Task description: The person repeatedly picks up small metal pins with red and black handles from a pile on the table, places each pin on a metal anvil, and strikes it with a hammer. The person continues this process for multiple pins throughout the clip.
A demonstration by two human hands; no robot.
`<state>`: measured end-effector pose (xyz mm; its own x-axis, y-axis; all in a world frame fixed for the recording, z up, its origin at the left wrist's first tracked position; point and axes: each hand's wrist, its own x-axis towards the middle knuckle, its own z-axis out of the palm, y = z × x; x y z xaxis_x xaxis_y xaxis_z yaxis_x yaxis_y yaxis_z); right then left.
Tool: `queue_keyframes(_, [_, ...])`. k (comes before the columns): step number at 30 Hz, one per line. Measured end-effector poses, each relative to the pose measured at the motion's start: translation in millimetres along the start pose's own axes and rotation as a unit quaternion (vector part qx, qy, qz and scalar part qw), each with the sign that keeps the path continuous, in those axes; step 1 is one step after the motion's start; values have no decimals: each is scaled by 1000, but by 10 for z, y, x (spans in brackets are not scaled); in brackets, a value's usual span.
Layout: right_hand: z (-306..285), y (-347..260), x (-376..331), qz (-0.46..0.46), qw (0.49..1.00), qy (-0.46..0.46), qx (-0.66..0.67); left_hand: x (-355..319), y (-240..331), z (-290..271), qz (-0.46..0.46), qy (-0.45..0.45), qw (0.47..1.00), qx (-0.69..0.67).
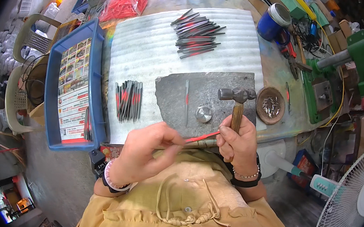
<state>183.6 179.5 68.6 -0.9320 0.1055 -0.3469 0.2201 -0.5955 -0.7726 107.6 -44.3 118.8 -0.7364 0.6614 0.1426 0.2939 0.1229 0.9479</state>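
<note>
Presently 1 right hand [240, 143] grips 1 hammer [237, 113], 1 rod [201, 137]

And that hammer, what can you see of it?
The hammer has a brown wooden handle and a dark, metal-looking head, flat-faced at its left end and rounded at its right. The right hand grips the lower handle, with the head pointing away from the person, over the grey slab; whether head and slab touch is unclear.

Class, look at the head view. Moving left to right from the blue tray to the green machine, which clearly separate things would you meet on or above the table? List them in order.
Blue tray → rod bundle → single rod → shiny disc → hammer → bowl → green machine
</note>
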Motion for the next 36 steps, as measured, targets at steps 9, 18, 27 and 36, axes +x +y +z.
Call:
queue_keyframes(9, [252, 80, -118, 26, 997, -53, -44, 6, -63, 108, -99, 36, 947, -303])
queue_keyframes(18, [-803, -396, -22, -218, 858, 296, -359, 23, -296, -32, -36, 162, 985, -43])
queue_keyframes(27, [-1459, -503, 357, -145, 688, 290, -649, 106, -598, 95, -22, 134, 988, 72])
queue_keyframes(36, [-1507, -497, 591, -145, 623, 274, -718, 153, -706, 166, -32, 96, 985, 137])
